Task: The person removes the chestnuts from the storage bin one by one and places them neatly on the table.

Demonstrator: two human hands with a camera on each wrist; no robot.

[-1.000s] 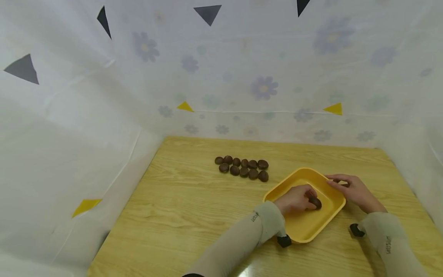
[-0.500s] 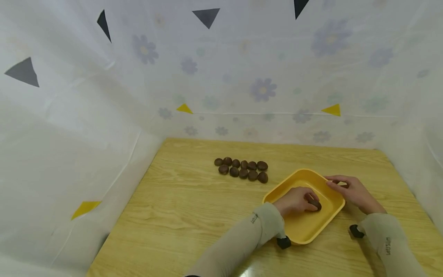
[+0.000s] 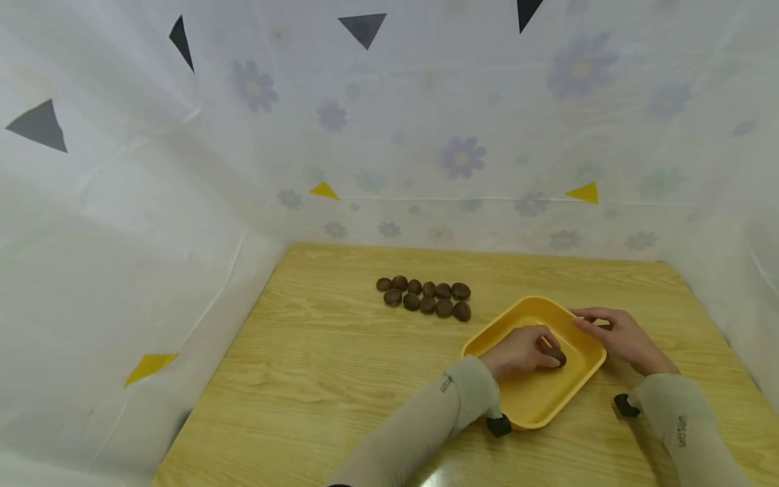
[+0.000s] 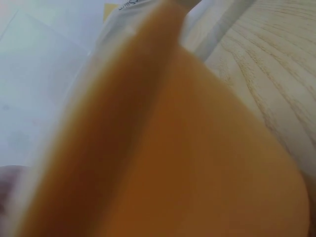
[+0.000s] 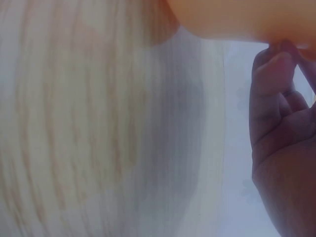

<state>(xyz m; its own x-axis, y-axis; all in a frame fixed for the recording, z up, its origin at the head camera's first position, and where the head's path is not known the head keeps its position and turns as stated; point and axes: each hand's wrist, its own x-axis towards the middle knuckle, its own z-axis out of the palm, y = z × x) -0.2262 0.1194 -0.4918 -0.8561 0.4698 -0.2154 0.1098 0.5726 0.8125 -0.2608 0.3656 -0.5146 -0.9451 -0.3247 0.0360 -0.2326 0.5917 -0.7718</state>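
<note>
A yellow tray (image 3: 535, 404) sits slightly turned on the right part of the table in the head view. Inside it, my left hand (image 3: 517, 352) pinches a dark brown, rounded piece that looks like a chestnut (image 3: 556, 356), low over the tray's floor. My right hand (image 3: 623, 339) grips the tray's far right rim between thumb and fingers. From the right wrist, that hand (image 5: 284, 113) is seen at the edge of the tray (image 5: 237, 19). The blurred tray wall (image 4: 197, 148) fills most of the left wrist view and hides the left fingers.
Two rows of similar brown chestnuts (image 3: 428, 305) lie left of the tray, towards the back of the wooden table (image 3: 316, 365). A white flower-patterned sheet (image 3: 389, 135) hangs behind the table and along its sides.
The chestnut has turned a little in my left fingertips, showing a narrower side half a second ago and a rounder one now. The right hand and the tray have stayed put.
</note>
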